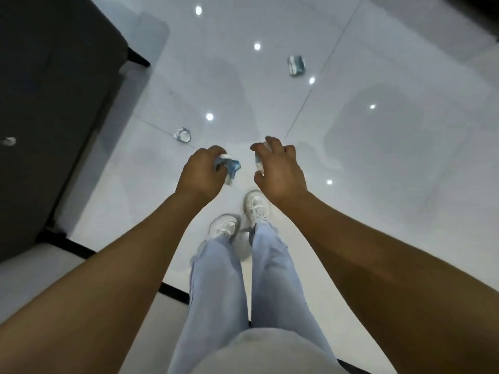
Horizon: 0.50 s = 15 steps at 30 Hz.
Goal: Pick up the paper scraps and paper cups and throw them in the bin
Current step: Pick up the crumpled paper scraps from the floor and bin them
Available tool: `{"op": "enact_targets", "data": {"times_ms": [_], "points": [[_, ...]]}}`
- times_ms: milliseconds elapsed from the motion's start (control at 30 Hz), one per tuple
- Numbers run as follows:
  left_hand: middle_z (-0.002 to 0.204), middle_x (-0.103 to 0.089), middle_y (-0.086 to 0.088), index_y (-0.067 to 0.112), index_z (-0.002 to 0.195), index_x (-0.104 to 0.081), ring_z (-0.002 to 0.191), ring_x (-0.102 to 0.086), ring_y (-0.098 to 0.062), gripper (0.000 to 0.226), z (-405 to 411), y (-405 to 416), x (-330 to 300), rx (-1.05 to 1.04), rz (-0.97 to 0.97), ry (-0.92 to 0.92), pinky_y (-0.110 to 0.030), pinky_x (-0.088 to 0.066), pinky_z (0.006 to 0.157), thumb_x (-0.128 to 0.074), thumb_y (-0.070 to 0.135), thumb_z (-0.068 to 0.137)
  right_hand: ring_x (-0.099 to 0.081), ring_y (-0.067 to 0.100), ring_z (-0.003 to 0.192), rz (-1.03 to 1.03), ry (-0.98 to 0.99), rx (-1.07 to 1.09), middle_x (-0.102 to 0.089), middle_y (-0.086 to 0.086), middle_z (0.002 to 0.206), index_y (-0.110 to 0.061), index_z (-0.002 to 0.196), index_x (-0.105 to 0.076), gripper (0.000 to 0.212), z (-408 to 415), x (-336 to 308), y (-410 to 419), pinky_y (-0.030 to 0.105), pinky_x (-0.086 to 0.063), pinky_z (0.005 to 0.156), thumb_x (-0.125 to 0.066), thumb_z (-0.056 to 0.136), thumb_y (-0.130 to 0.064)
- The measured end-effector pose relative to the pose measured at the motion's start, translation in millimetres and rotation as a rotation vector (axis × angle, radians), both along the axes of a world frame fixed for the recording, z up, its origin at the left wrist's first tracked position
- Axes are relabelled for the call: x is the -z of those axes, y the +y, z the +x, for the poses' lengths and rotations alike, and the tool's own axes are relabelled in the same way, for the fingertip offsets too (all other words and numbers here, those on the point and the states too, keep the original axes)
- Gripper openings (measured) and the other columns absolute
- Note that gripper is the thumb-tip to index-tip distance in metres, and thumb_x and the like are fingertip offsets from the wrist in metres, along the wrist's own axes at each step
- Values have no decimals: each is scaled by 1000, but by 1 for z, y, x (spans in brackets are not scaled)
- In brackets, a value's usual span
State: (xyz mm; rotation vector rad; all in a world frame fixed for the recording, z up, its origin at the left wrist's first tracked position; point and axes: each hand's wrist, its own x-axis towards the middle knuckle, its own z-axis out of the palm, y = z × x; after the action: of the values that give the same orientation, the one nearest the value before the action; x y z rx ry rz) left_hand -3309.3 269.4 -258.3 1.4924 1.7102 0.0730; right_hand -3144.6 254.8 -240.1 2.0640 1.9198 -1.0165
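Observation:
My left hand (201, 175) grips a crumpled blue-and-white paper scrap (229, 167) that sticks out to the right of its fingers. My right hand (280, 168) curls round a white-and-blue paper cup (258, 163), mostly hidden behind the fingers. Both hands hang over the glossy white floor, above my feet. Another paper cup (182, 134) lies on its side on the floor just beyond my left hand. A third blue-and-white paper cup (296, 65) lies farther off at the upper right. No bin is in view.
A dark sofa (48, 109) with a black leg fills the left side. White floor tiles (391, 157) reflect ceiling lights. My legs in pale jeans and white sneakers (224, 228) stand below the hands. A black strip runs across the floor near the bottom left.

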Motion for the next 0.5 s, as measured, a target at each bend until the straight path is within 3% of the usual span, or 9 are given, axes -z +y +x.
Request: {"op": "enact_targets", "data": {"times_ms": [300,500], "points": [[115,-56,-13,14,125,-55,105,-55,-28,35,49,-32,-130,425,56,-44,-25,-37,80,-50,14,91,-27,27,132,19,-39,443,-24,-2,154,-29,138,-42,55,39,-133,-106,36,-46,86,-50,89,-6],[116,-56,-11,17,127,-55,104,-56,-27,35,113,-65,-189,716,99,-76,-25,-39,80,-51,17,92,-30,28,130,61,-46,731,-26,-1,153,-28,138,-42,53,67,-178,-191,36,-47,88,-51,90,-8]]}}
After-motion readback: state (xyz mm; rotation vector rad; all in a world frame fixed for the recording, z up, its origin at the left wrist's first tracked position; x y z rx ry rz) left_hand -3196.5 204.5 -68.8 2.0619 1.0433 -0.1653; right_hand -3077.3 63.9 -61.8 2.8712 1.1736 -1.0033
